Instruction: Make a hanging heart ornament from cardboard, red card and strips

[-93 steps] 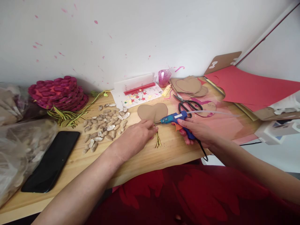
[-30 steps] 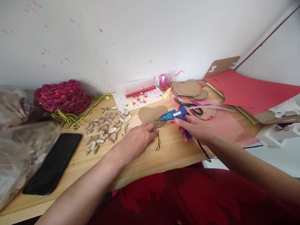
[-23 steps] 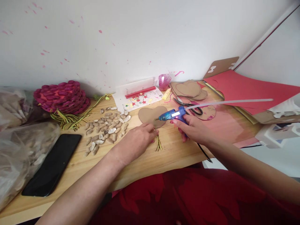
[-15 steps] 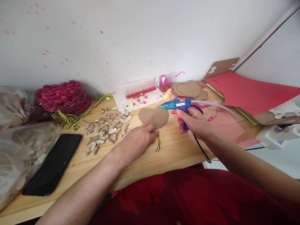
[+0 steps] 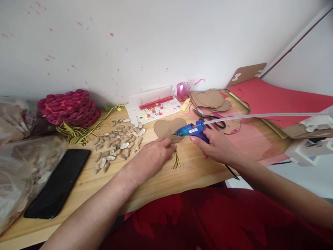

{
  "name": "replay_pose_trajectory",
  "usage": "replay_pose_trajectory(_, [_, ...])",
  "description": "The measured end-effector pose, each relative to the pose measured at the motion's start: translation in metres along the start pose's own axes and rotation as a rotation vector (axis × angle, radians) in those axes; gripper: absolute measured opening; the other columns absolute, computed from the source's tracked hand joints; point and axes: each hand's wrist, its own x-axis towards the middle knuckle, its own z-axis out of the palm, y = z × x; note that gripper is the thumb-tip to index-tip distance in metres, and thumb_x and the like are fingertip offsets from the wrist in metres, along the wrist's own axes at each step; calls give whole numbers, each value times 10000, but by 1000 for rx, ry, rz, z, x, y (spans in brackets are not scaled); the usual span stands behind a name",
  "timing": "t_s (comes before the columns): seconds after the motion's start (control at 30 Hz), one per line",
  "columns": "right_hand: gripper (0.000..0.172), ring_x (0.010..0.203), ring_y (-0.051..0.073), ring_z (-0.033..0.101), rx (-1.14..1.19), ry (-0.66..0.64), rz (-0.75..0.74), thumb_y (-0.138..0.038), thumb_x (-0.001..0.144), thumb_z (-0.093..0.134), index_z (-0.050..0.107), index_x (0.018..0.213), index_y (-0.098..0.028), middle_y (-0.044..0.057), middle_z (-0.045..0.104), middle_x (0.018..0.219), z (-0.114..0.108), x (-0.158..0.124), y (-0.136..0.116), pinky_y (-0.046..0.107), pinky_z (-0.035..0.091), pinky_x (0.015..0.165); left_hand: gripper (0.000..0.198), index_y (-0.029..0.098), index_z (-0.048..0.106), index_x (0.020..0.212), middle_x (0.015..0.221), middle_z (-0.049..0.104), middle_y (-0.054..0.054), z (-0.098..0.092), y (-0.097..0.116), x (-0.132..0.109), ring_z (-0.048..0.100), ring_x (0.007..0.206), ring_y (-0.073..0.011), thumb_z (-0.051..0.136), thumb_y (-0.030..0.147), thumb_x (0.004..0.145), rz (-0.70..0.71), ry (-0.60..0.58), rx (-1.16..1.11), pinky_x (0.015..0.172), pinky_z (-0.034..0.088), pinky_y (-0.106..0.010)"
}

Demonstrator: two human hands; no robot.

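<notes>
My right hand (image 5: 212, 144) is wrapped round a blue hot glue gun (image 5: 191, 131), whose nozzle points left and down over a brown cardboard heart (image 5: 168, 127). A long translucent glue stick (image 5: 241, 118) sticks out of its back end. At the heart's lower edge, my left hand (image 5: 160, 151) pinches a small bundle of yellow-green and dark strings (image 5: 177, 160); their loose ends hang toward me. The nozzle tip is close above the strings' upper part, and I cannot tell whether it touches. My left fingers hide part of the bundle and heart.
Peanut shells (image 5: 118, 144) lie left of the heart. Farther left are a black phone (image 5: 58, 182), plastic bags (image 5: 15, 180) and a magenta shell-covered piece (image 5: 69, 107). Behind lie star stickers (image 5: 156, 113); scissors (image 5: 212, 119), cardboard hearts (image 5: 208, 100) and red paper (image 5: 281, 100) are rightward.
My right hand has brought the glue gun left and down, its nozzle now tilted toward the strings. The glue stick has swung up straight, and the scissors have come into sight. My left hand stays put.
</notes>
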Motion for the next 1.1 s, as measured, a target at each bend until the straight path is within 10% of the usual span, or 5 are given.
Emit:
replay_pose_trajectory(0.27, [285,866,294,599,-312,28,-174,-421,937,560,513,723,-238,103,640,747,2,1,1,355,409,735,298,209,635,1288,1137,641,-91,3,-1,0,610,1123,-246,464,215,1045,-3,11,-30,917,497,-338])
replay_pose_trajectory(0.67, [364,608,178,517,-379,-79,-141,-461,999,462,613,823,-180,59,647,724,0,-7,-12,290,332,586,281,202,664,1229,1126,648,-89,2,-1,1,623,1112,-236,449,221,1048,4,7,18,921,515,-343])
replay_pose_trajectory(1.1, [410,857,273,621,-494,-119,-111,-470,1027,420,640,964,-130,172,709,990,-1,3,-9,347,406,754,258,191,649,1236,1142,636,-83,2,-2,1,611,1125,-245,488,234,1039,13,3,15,937,506,-345])
